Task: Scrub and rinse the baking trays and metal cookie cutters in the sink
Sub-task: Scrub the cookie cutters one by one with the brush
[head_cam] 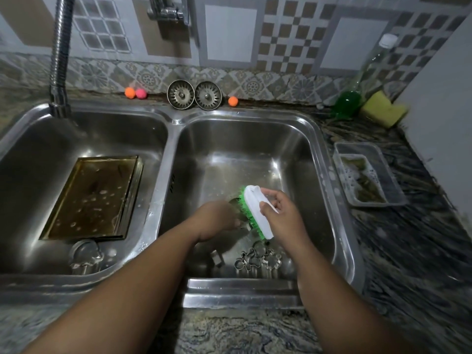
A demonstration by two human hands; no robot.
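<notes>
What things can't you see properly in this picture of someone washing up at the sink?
Head view:
- The metal piece being scrubbed: mostly covered by the left hand and the brush in the right hand, so its shape is unclear.
- Cookie cutters: small and dim, shapes hard to tell.
- Metal items in the left basin: blurred.
- Tap: cut off by the top edge.
- Clear container: contents murky.

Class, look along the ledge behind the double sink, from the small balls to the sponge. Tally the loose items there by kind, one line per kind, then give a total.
Small balls: 3 (orange, pink, orange)
Metal sink strainers: 2 ()
Bottles with green liquid: 1
Yellow sponges: 1
Total: 7
</notes>
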